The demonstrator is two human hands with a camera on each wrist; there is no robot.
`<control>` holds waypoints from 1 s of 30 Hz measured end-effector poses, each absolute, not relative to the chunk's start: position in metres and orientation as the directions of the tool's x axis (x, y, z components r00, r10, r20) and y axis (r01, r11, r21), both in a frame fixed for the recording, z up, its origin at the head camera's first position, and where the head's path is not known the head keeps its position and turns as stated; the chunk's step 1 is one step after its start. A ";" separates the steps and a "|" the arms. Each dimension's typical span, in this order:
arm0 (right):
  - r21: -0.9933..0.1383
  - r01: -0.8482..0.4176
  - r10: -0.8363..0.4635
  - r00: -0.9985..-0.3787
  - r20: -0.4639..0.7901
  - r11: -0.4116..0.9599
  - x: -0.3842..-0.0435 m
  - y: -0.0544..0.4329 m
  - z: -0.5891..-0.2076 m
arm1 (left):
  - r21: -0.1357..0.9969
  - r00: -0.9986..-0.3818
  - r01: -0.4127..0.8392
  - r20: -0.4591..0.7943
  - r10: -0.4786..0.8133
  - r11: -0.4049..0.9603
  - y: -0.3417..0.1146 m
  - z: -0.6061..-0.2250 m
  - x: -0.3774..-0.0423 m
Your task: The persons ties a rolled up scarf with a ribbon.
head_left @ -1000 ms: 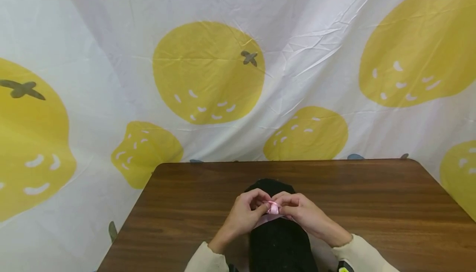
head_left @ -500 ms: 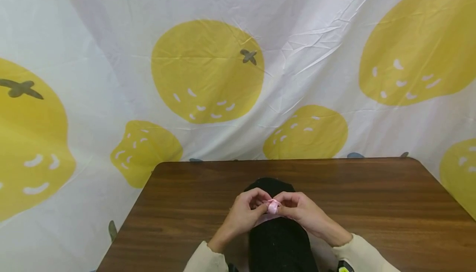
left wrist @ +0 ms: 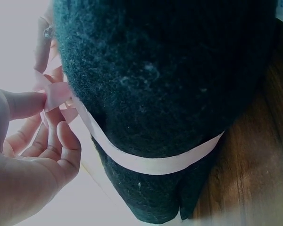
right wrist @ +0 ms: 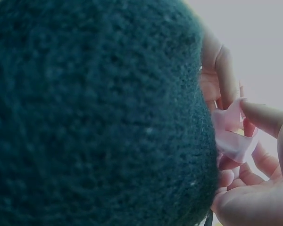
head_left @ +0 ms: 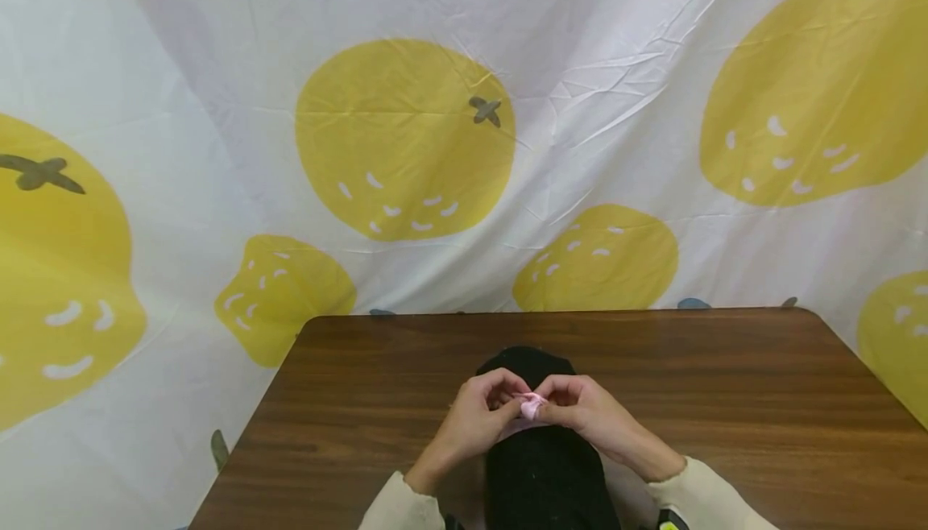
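A dark, fuzzy, rolled fabric bundle lies on the table, with a pink ribbon wrapped round it. Above its top, my left hand pinches the ribbon between thumb and fingers. Opposite, my right hand pinches the same ribbon, and the fingertips of both hands nearly meet. In the right wrist view a loose loop of the ribbon shows beside the right thumb. Part of the crossing is hidden behind fingers and fabric, so I cannot tell whether it is knotted.
The brown wooden table extends to both sides of the bundle. Behind its far edge hangs a white cloth printed with yellow fruit. Cream sleeves cover the forearms.
Between the fingertips, the pink ribbon's loop has gone from flat and squarish to rounder, then smaller and bunched. My right fingers have shifted slightly left; the bundle stays in place.
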State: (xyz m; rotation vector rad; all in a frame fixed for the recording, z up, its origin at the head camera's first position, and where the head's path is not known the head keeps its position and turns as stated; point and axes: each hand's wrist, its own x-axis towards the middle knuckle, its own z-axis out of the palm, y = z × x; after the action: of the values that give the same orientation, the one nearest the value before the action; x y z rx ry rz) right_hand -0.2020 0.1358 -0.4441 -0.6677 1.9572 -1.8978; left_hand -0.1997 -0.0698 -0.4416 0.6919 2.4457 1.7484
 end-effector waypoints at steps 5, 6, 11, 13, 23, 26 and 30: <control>-0.998 -0.064 -0.533 -0.845 0.055 -0.001 -0.202 0.135 -0.442 | 0.913 -0.900 0.315 0.200 0.388 0.259 -0.070 -0.441 -0.199; -0.998 -0.056 -0.531 -0.846 0.049 -0.004 -0.202 0.135 -0.442 | 0.915 -0.900 0.311 0.197 0.388 0.257 -0.070 -0.441 -0.199; -0.999 -0.032 -0.524 -0.851 0.034 -0.011 -0.201 0.134 -0.442 | 0.926 -0.901 0.296 0.189 0.391 0.235 -0.070 -0.439 -0.197; -1.000 -0.028 -0.517 -0.856 0.028 -0.008 -0.201 0.134 -0.442 | 0.928 -0.902 0.291 0.186 0.390 0.232 -0.069 -0.439 -0.197; -0.999 0.029 -0.466 -0.884 -0.010 -0.034 -0.199 0.131 -0.437 | 0.907 -0.893 0.336 0.220 0.394 0.254 -0.068 -0.434 -0.193; -0.997 0.058 -0.448 -0.894 -0.031 -0.047 -0.199 0.129 -0.433 | 0.903 -0.887 0.354 0.240 0.395 0.245 -0.067 -0.435 -0.194; -0.998 0.042 -0.438 -0.899 -0.014 -0.055 -0.198 0.127 -0.433 | 0.908 -0.883 0.358 0.254 0.394 0.218 -0.069 -0.442 -0.198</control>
State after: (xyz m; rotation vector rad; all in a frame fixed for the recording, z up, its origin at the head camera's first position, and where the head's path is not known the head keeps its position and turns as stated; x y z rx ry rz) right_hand -0.1980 0.1274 -0.4327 -0.4219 1.8947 -2.0218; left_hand -0.1985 -0.0686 -0.4417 0.7498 2.4267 1.7956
